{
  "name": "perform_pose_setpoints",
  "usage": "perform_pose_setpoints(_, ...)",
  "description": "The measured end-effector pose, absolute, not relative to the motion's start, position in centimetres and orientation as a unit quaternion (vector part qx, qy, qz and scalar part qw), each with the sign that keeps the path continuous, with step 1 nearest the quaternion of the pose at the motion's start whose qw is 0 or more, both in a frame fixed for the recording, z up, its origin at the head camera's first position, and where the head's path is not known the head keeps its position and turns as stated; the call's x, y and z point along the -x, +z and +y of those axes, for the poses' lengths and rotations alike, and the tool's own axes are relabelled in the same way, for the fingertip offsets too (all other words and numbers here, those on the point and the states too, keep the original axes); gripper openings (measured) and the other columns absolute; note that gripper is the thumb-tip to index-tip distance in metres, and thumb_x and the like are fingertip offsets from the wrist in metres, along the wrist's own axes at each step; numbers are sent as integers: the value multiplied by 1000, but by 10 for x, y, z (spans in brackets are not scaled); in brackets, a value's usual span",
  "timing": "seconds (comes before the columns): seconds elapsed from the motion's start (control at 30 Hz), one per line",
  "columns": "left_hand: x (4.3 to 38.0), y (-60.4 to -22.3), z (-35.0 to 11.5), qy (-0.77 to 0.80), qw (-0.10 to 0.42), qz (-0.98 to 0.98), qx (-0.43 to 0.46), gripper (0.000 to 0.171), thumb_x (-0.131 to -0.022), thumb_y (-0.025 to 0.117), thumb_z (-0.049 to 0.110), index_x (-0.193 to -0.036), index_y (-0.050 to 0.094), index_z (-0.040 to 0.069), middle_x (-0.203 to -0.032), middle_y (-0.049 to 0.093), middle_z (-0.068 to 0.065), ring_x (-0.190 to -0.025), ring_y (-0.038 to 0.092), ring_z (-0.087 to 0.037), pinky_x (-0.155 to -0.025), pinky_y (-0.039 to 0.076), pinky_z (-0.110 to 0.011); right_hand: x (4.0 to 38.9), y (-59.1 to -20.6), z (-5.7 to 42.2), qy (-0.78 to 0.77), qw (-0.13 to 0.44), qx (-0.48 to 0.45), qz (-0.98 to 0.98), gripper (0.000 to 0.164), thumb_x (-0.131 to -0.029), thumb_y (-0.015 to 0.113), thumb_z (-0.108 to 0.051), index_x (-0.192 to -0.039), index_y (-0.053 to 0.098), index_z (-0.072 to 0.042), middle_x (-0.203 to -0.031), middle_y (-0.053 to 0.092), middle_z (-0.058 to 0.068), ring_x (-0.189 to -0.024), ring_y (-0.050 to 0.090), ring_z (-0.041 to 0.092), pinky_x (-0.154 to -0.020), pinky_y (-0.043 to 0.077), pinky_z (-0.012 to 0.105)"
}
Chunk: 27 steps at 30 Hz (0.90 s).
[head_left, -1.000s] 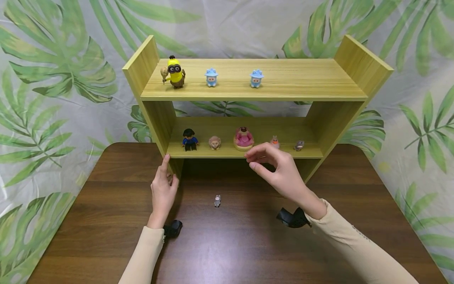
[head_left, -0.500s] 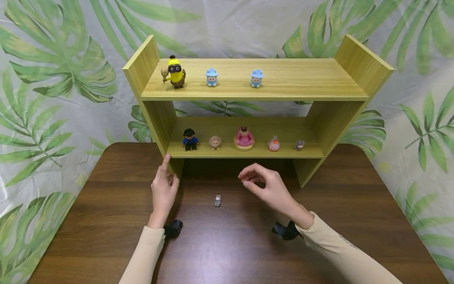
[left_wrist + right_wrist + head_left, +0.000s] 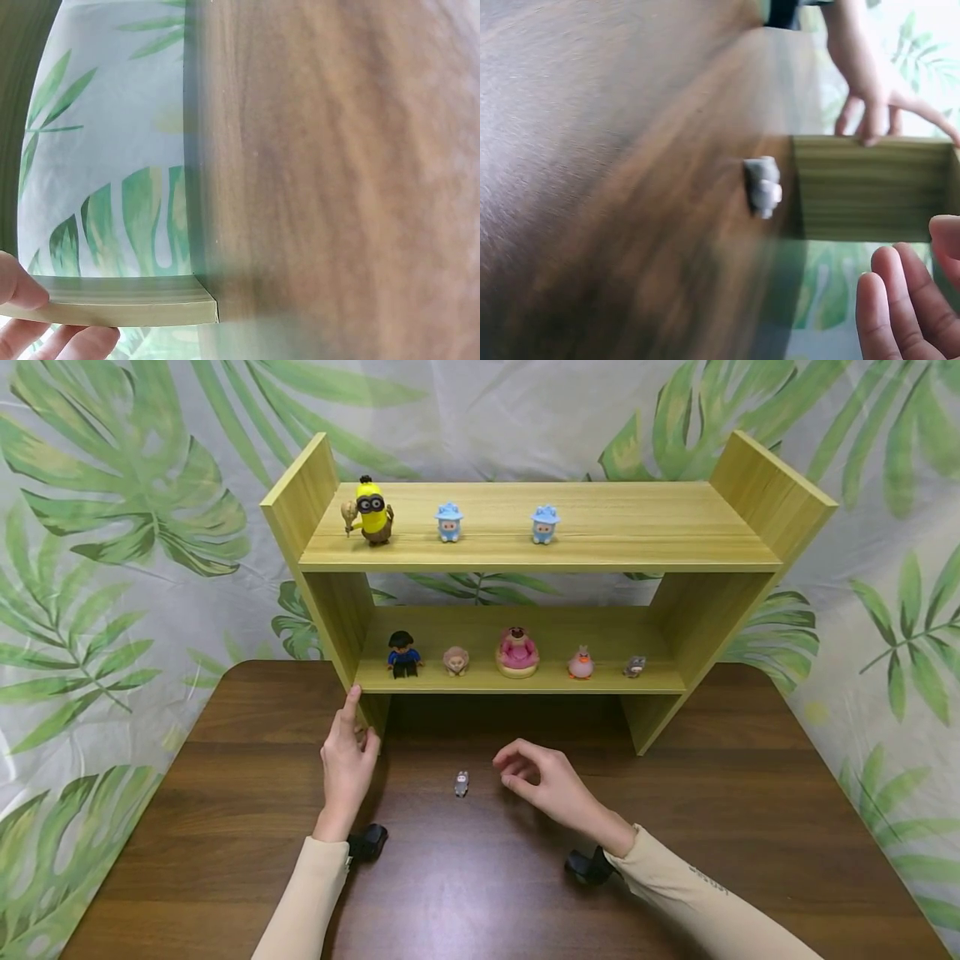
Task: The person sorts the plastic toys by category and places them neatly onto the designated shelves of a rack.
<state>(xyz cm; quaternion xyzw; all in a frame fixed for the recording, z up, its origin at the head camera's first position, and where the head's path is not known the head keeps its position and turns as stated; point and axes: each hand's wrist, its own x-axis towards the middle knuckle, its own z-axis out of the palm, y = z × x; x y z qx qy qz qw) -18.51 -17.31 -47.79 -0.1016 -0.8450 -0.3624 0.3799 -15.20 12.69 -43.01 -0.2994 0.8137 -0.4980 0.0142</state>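
My left hand (image 3: 348, 768) holds the left side panel of a small wooden shelf (image 3: 540, 568). In the left wrist view the thumb (image 3: 22, 289) lies on one face of the panel edge (image 3: 135, 313) and the fingers (image 3: 86, 345) on the other. My right hand (image 3: 543, 781) hovers over the table with loosely bent fingers and nothing between them. Just left of its fingertips a tiny grey figurine (image 3: 461, 783) stands on the dark wooden table (image 3: 465, 893). The right wrist view shows this figurine blurred.
On the top board are a yellow goggled figure (image 3: 372, 512) and two blue-hatted figurines (image 3: 449, 522). Along the middle board stand a black-haired figure (image 3: 403, 655), a lion (image 3: 455, 661), a pink bear (image 3: 517, 653), a pink duck (image 3: 581, 663) and a grey figurine (image 3: 634, 667).
My right hand has come down and left from the middle board, in front of the pink duck, to beside the grey figurine on the table. The left hand keeps its hold.
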Motion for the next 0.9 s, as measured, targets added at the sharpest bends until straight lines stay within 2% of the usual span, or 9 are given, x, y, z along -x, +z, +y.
perform_pose_setpoints(0.37, 185, -478, -173, -365, 375, -846, 99, 87, -82, 55, -15, -149, 27, 32, -95, 52, -20, -66, 53, -33, -57, 50, -42, 155, -451, 114, -478, 57, 286, 829, 23, -86, 66, 3, -108, 61, -1, -105, 64, 15, -86, 62, 18, -73, 52, 30)
perform_pose_setpoints(0.9, 186, -478, -172, -368, 392, -837, 101, 90, -80, 55, -19, -148, 27, 32, -90, 51, -18, -63, 52, -32, -55, 47, -41, 161, -468, 88, -463, 44, 278, 840, 24, -82, 71, 2, -104, 61, -1, -103, 62, 12, -85, 62, 24, -69, 51, 26)
